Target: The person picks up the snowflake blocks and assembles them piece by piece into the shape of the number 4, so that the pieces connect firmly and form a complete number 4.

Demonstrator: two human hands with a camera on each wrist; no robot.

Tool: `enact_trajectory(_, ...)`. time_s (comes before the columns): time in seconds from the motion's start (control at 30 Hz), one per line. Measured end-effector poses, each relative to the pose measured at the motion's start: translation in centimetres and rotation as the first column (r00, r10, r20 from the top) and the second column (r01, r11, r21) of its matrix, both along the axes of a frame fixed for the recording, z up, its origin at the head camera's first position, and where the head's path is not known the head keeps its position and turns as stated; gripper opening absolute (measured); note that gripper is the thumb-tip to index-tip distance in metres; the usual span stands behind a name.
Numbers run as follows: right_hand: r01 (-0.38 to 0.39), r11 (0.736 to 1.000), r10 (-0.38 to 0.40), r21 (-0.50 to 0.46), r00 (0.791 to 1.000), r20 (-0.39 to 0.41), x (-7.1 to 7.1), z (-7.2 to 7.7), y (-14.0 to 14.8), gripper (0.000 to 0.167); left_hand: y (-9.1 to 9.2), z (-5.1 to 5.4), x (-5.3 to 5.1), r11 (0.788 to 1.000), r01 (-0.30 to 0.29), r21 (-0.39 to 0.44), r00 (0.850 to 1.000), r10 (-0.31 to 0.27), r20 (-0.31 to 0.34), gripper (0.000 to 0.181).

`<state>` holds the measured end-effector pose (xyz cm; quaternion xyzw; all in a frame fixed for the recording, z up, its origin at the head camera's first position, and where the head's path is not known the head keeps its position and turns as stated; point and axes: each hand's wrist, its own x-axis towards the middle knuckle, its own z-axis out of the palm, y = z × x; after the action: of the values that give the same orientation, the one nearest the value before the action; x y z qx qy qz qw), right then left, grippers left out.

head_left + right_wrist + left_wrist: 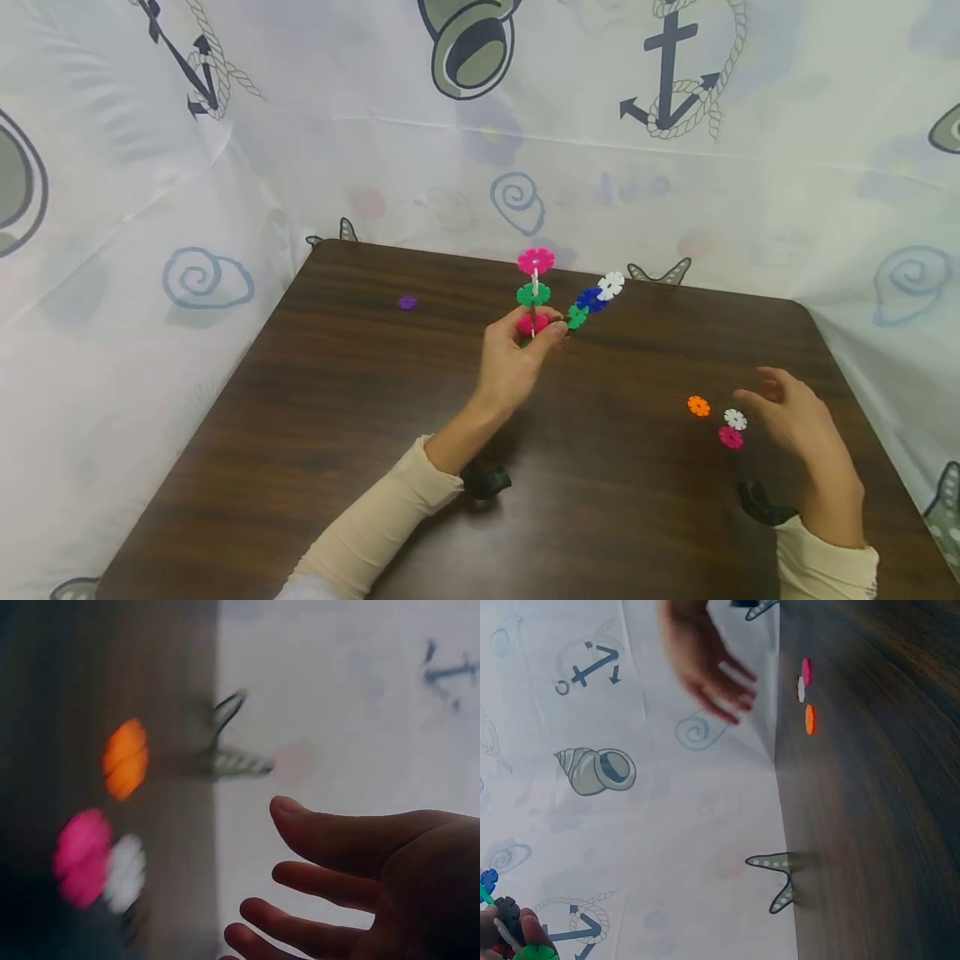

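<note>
My left hand [510, 358] pinches a chain of notched plastic discs, raised over the table. One arm of it stands upright, with a pink disc [536, 260] on top and a green disc [533, 294] below; a second arm slants to the right through a blue disc [592, 300] to a white one at its end. The fingers hide part of the joint. My right hand [798, 417] is apart from everything, its fingers loosely bent. Beside it lie a loose white disc [735, 419], a loose pink disc [731, 437] and an orange disc [126, 759].
A purple disc [407, 302] lies alone at the far left of the dark wooden table [337, 400]. Patterned white cloth [360, 150] hangs behind the table and along its sides.
</note>
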<state>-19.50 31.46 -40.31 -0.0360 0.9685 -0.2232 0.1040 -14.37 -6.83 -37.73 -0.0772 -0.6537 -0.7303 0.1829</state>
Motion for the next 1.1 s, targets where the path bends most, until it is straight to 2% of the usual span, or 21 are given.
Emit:
enact_trajectory(0.17,-0.014,0.999,0.01,0.047,0.997,0.083,-0.1,-2.4,2.8,0.075,-0.3,0.2,0.0,1.0,-0.009,-0.013,1.0,0.01,0.003,0.017)
enact_trajectory(0.37,-0.007,0.999,0.005,0.032,0.997,0.081,-0.3,-4.3,4.4,0.074,-0.6,0.2,0.0,1.0,-0.012,-0.022,1.0,0.012,0.0,0.018)
enact_trajectory(0.63,-0.018,0.999,0.017,-0.046,1.0,-0.015,-1.0,-5.4,5.1,0.067,-0.6,0.3,0.0,0.999,-0.015,-0.037,1.0,0.016,0.017,0.017)
enact_trajectory(0.8,-0.051,0.995,0.047,-0.084,0.998,-0.043,-1.1,-5.8,4.5,0.061,-0.5,0.2,0.0,1.0,-0.009,-0.03,0.999,0.01,0.034,0.018)
enact_trajectory(0.93,-0.054,0.996,0.049,-0.069,0.996,-0.074,-1.1,-6.0,4.0,0.05,-0.2,0.0,0.0,1.0,0.005,-0.017,0.998,-0.004,0.055,0.017)
enact_trajectory(1.1,-0.005,0.999,0.003,-0.037,0.998,-0.064,-0.8,-5.9,3.7,0.039,0.2,-0.2,0.1,1.0,0.025,-0.019,0.998,-0.024,0.065,0.019)
